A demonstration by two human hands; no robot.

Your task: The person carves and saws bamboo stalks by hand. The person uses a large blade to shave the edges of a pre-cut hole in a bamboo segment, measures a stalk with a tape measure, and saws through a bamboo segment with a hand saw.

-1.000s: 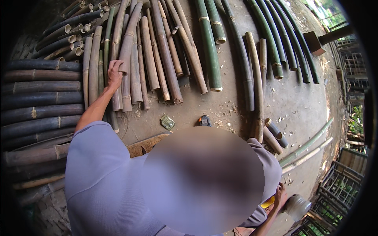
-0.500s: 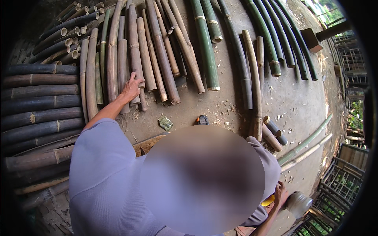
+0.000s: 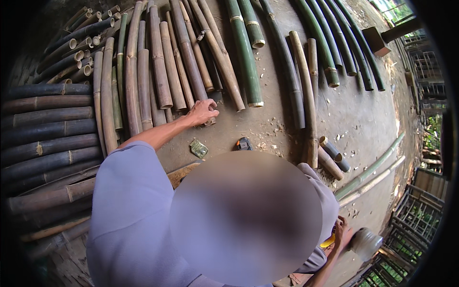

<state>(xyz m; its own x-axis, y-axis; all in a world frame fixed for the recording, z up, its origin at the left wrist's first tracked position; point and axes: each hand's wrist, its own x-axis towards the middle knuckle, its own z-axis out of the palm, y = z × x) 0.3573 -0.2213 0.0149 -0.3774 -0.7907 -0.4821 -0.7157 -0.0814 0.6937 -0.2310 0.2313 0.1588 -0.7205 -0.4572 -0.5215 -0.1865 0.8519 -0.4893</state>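
Note:
My left arm reaches forward, and my left hand (image 3: 202, 113) is closed over the near end of a brown bamboo pole (image 3: 192, 62). The pole lies among several brown poles, side by side with their ends toward me. Low on the right, my right hand (image 3: 342, 234) has bent fingers, partly hidden; what they hold cannot be made out. A yellow object (image 3: 328, 241) shows beside it. A clear plastic jug (image 3: 366, 244) is just to its right. A small green packet (image 3: 198, 148) and a black and orange tape measure (image 3: 244, 144) lie on the floor before me.
Dark bamboo poles (image 3: 52, 126) are stacked crosswise at the left. Green poles (image 3: 245, 62) lie ahead and at the far right. Short bamboo offcuts (image 3: 331, 162) and light chips are scattered on the floor. A blurred oval covers the lower middle of the view.
My left hand has moved right, from the end of one brown pole to the end of another. The first pole is let go. My right hand stays about where it was.

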